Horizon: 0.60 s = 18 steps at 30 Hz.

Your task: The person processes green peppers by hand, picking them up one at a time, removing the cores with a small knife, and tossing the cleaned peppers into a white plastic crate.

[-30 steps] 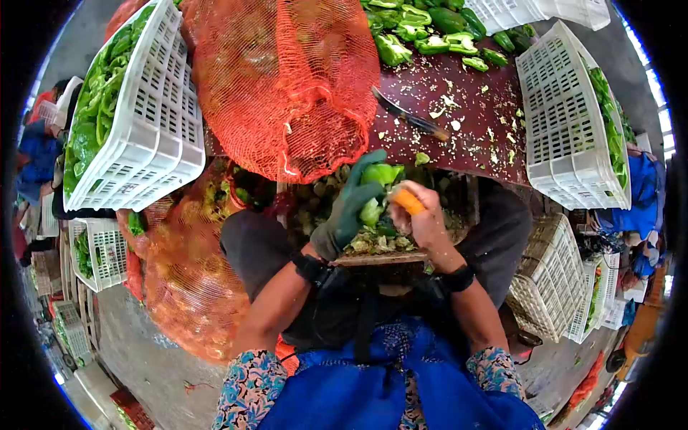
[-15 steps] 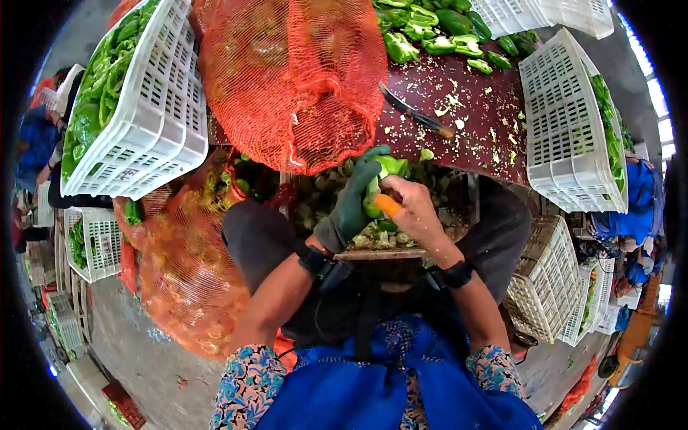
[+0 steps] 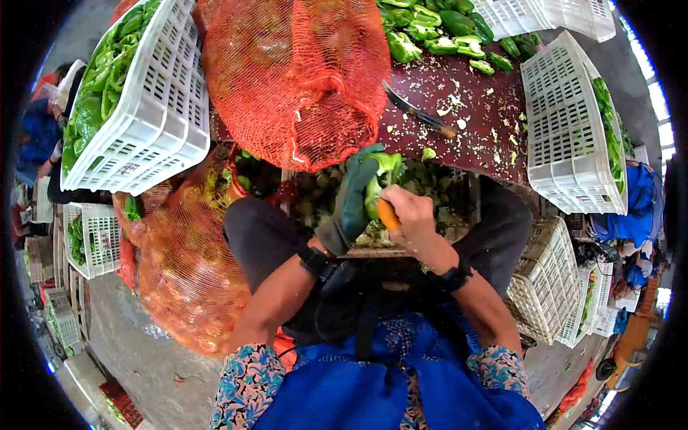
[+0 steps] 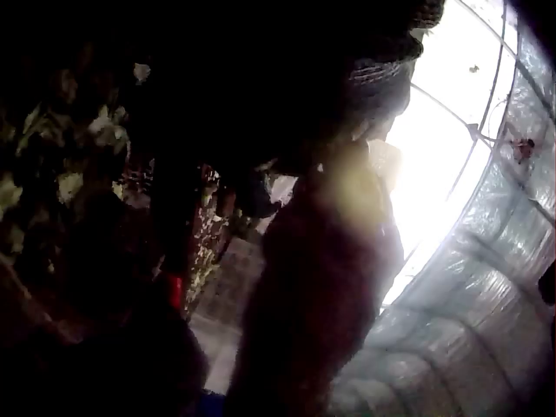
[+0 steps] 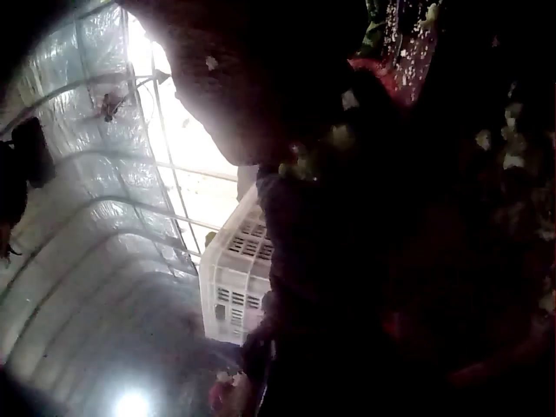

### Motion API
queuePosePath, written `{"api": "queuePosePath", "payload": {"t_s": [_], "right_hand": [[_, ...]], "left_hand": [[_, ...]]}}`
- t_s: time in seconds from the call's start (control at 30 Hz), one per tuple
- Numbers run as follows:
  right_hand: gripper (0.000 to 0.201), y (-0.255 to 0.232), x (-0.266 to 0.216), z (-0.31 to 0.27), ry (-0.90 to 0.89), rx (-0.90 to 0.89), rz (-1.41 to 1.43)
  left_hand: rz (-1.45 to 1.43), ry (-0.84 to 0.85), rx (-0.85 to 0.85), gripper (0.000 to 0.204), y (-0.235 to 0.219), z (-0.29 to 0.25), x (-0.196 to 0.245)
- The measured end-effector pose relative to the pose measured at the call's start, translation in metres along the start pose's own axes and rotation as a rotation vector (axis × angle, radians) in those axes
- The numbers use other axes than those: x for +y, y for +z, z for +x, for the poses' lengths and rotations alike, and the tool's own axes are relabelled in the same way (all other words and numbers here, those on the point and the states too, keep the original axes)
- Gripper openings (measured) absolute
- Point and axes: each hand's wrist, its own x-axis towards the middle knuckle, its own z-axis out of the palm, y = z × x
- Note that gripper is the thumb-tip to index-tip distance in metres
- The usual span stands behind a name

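In the head view the gloved left hand [image 3: 352,203] grips a green pepper [image 3: 387,169] whose cut, pale inside shows. My bare right hand [image 3: 414,221] has its fingers curled round an orange handle [image 3: 388,214] held against the pepper's near side; whatever blade it has is hidden. Below both hands lies a heap of pale green scraps [image 3: 373,236]. Both wrist views are very dark, and the pepper cannot be made out clearly in them.
Beyond the hands, a knife [image 3: 419,120] lies on a dark red board [image 3: 473,143] strewn with seeds, with cut peppers [image 3: 441,46] behind. A full red mesh sack [image 3: 294,86] stands at the left of it. White crates [image 3: 154,107] flank both sides.
The right hand has come in closer to the pepper, and its orange handle has swung to a steeper angle. Turned in the glove, the pepper now shows more of its open inside.
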Motion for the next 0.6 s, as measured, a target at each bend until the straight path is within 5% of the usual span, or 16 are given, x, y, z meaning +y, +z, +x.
{"api": "queuePosePath", "payload": {"t_s": [0.07,0.17,0.33,0.6], "right_hand": [[0.02,-0.005,0.0,-0.007,-0.024,0.011,-0.026],[0.018,-0.009,0.004,-0.013,-0.014,-0.07,-0.098],[0.032,-0.01,-0.013,-0.027,0.069,-0.304,0.088],[0.021,-0.021,0.018,-0.009,0.321,0.041,0.083]], "left_hand": [[-0.054,-0.019,-0.048,0.04,0.019,-0.005,0.025],[0.003,-0.086,-0.021,0.038,0.011,-0.003,0.0],[-0.691,-0.414,0.09,0.045,0.005,0.013,0.006],[-0.571,-0.217,-0.035,0.052,0.008,0.013,0.017]]}}
